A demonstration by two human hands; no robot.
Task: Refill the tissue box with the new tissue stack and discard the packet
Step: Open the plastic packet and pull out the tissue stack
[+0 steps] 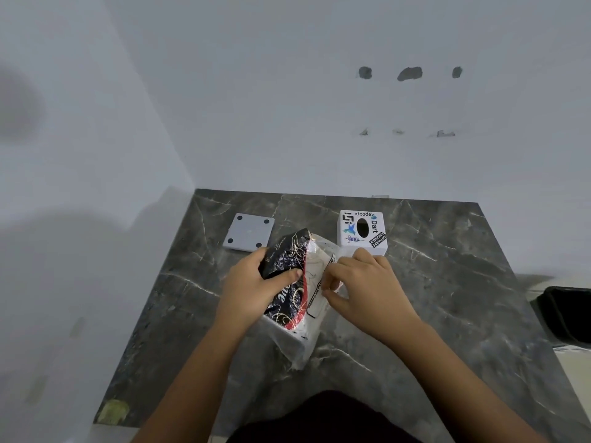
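A tissue packet point(295, 302) in dark, red and clear plastic is held tilted over the middle of the dark marble table point(447, 282). My left hand point(252, 282) grips its dark upper left side, thumb across the front. My right hand point(364, 286) pinches the clear plastic on the packet's right side. Behind the right hand stands the white tissue box point(363, 230), covered in stickers, with a dark oval opening on top. The box's grey base plate point(249, 232), with four dark feet facing up, lies apart at the back left.
A black bin point(566, 314) sits on the floor off the table's right edge. White walls close the back and left sides. A yellowish scrap point(113, 410) lies at the table's front left corner.
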